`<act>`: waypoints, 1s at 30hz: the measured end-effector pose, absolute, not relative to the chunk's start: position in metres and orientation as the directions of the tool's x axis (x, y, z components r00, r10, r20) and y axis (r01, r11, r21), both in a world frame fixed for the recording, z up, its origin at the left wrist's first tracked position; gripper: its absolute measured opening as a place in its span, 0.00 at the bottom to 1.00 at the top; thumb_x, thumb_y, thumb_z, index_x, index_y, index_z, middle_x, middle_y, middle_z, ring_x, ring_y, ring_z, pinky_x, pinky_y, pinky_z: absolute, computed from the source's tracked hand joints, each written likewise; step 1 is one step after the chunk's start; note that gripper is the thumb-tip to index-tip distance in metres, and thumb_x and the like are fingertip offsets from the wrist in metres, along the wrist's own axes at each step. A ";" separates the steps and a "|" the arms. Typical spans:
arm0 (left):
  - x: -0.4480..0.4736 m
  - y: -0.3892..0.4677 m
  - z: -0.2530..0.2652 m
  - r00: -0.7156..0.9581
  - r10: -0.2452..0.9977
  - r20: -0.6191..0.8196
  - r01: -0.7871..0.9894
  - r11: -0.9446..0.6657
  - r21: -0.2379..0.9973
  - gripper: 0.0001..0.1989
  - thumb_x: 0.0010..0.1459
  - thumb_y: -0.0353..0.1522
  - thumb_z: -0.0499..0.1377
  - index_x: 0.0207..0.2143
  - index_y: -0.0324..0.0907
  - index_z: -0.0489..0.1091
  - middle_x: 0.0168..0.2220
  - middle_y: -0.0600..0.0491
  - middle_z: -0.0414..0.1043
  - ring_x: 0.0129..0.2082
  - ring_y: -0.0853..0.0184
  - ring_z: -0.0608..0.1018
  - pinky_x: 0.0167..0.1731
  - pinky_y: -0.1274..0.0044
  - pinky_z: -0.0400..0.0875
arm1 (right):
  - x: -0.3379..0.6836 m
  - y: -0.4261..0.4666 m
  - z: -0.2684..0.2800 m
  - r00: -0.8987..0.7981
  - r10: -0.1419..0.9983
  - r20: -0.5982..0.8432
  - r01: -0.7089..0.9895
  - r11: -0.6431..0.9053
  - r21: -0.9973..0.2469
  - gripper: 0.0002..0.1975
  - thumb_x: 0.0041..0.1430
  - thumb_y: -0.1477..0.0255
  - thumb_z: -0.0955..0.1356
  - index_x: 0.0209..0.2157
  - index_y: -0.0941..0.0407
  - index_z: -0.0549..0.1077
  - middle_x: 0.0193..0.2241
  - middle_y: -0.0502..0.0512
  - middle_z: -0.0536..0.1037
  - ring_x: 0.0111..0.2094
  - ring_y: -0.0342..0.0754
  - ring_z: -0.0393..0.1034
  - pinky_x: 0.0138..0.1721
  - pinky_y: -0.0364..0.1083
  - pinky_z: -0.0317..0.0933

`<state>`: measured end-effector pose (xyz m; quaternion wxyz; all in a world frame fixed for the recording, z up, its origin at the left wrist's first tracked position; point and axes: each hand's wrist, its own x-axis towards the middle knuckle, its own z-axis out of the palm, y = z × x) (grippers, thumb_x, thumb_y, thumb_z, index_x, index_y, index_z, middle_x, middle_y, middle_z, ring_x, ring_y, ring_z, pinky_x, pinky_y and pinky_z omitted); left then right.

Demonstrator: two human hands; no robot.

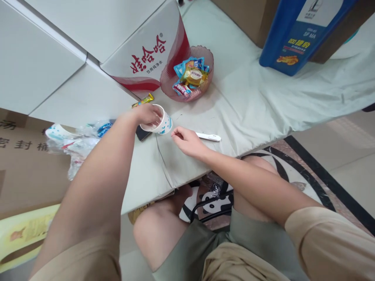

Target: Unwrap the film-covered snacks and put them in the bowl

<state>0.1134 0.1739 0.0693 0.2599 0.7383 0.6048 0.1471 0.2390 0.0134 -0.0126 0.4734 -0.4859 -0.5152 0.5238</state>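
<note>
My left hand (148, 114) reaches over the rim of a white paper cup (166, 124) with blue print. Its fingers are curled down inside; what they grip there is hidden. Just right of the cup, my right hand (189, 143) is loosely curled above the cloth, thumb near forefinger, with nothing visible between them. A slim white plastic-handled tool (211, 137) sticks out from behind this hand, its other end hidden. A yellow wrapped stick (143, 100) lies behind the cup. Part of a dark flat object (143, 134) shows beneath it.
A pink glass bowl (167, 82) with several wrapped sweets stands behind the cup, against a white-and-red carton (146, 58). A blue oil jug (288, 43) stands back right. Crumpled clear plastic wrapping (83, 146) lies left of the cloth-covered table (246, 105). My knees are at its front edge.
</note>
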 end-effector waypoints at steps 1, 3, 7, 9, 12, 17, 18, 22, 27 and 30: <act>0.113 0.173 0.077 0.209 0.967 -0.144 0.888 -0.126 0.441 0.08 0.37 0.18 0.65 0.22 0.36 0.74 0.18 0.53 0.70 0.31 0.60 0.77 0.48 0.62 0.72 | 0.239 0.013 -0.011 -0.082 0.996 -0.024 0.024 -0.022 -0.999 0.06 0.61 0.69 0.61 0.34 0.54 0.68 0.29 0.47 0.74 0.30 0.43 0.65 0.37 0.44 0.57; 0.106 0.170 0.094 0.158 0.976 -0.151 0.969 -0.124 0.216 0.06 0.46 0.24 0.63 0.29 0.35 0.78 0.24 0.51 0.74 0.35 0.60 0.77 0.52 0.61 0.70 | 0.241 0.011 -0.008 -0.093 0.995 -0.025 0.071 -0.019 -0.997 0.06 0.61 0.68 0.61 0.34 0.54 0.68 0.29 0.47 0.73 0.30 0.44 0.64 0.37 0.44 0.57; 0.048 0.155 0.120 0.017 0.999 0.042 1.000 -0.016 -0.023 0.18 0.59 0.31 0.54 0.46 0.33 0.77 0.44 0.42 0.80 0.49 0.55 0.76 0.56 0.61 0.65 | 0.244 0.007 -0.006 -0.109 0.994 -0.008 0.162 0.010 -0.987 0.06 0.61 0.69 0.61 0.34 0.54 0.68 0.28 0.49 0.73 0.30 0.45 0.64 0.37 0.45 0.56; 0.005 0.143 0.126 -0.116 0.989 0.090 0.975 0.131 -0.181 0.19 0.61 0.33 0.51 0.48 0.34 0.76 0.47 0.42 0.80 0.49 0.54 0.76 0.53 0.64 0.67 | 0.245 0.004 -0.007 -0.107 0.994 -0.001 0.202 0.021 -0.979 0.06 0.60 0.70 0.61 0.34 0.55 0.68 0.28 0.49 0.73 0.30 0.46 0.64 0.37 0.45 0.55; -0.057 0.125 0.123 -0.306 0.952 0.021 0.916 0.301 -0.265 0.21 0.61 0.36 0.52 0.51 0.36 0.74 0.52 0.39 0.77 0.52 0.50 0.75 0.50 0.64 0.68 | 0.243 0.001 -0.011 -0.114 0.993 0.005 0.245 0.033 -0.969 0.07 0.60 0.70 0.61 0.35 0.55 0.69 0.28 0.50 0.73 0.30 0.46 0.64 0.36 0.46 0.55; -0.115 0.107 0.082 -0.326 0.934 -0.145 0.929 0.288 -0.233 0.19 0.55 0.37 0.62 0.47 0.35 0.73 0.48 0.39 0.78 0.51 0.48 0.76 0.48 0.65 0.68 | 0.234 -0.003 -0.016 -0.164 0.986 0.030 0.337 0.085 -0.938 0.08 0.60 0.71 0.61 0.35 0.56 0.70 0.29 0.52 0.74 0.30 0.47 0.64 0.36 0.46 0.55; -0.120 0.105 0.072 -0.301 0.941 -0.155 0.939 0.264 -0.219 0.17 0.54 0.37 0.64 0.44 0.36 0.73 0.46 0.40 0.77 0.51 0.48 0.76 0.49 0.65 0.67 | 0.232 -0.003 -0.016 -0.174 0.984 0.038 0.358 0.099 -0.928 0.08 0.61 0.71 0.61 0.36 0.56 0.71 0.29 0.53 0.75 0.30 0.47 0.65 0.36 0.46 0.55; -0.123 0.096 0.042 -0.234 0.972 0.008 0.961 0.232 -0.148 0.09 0.55 0.34 0.65 0.33 0.41 0.68 0.40 0.47 0.74 0.58 0.46 0.70 0.58 0.55 0.58 | 0.227 -0.003 -0.018 -0.202 0.978 0.044 0.452 0.134 -0.882 0.08 0.61 0.72 0.62 0.36 0.56 0.72 0.29 0.54 0.76 0.30 0.48 0.65 0.35 0.47 0.55; -0.110 0.079 0.045 -0.128 0.974 0.185 0.988 0.109 0.113 0.08 0.50 0.28 0.65 0.29 0.42 0.66 0.44 0.47 0.71 0.58 0.47 0.68 0.62 0.51 0.54 | 0.227 -0.004 -0.019 -0.219 0.973 0.065 0.480 0.166 -0.861 0.08 0.61 0.72 0.62 0.35 0.56 0.72 0.28 0.53 0.76 0.28 0.47 0.63 0.34 0.46 0.54; -0.096 0.062 0.051 -0.212 0.954 0.211 0.852 0.075 0.519 0.11 0.48 0.29 0.66 0.28 0.43 0.64 0.47 0.48 0.71 0.57 0.52 0.71 0.62 0.58 0.60 | 0.229 -0.006 -0.019 -0.222 0.972 0.082 0.457 0.178 -0.872 0.08 0.60 0.72 0.61 0.35 0.56 0.72 0.28 0.53 0.75 0.28 0.46 0.63 0.34 0.46 0.55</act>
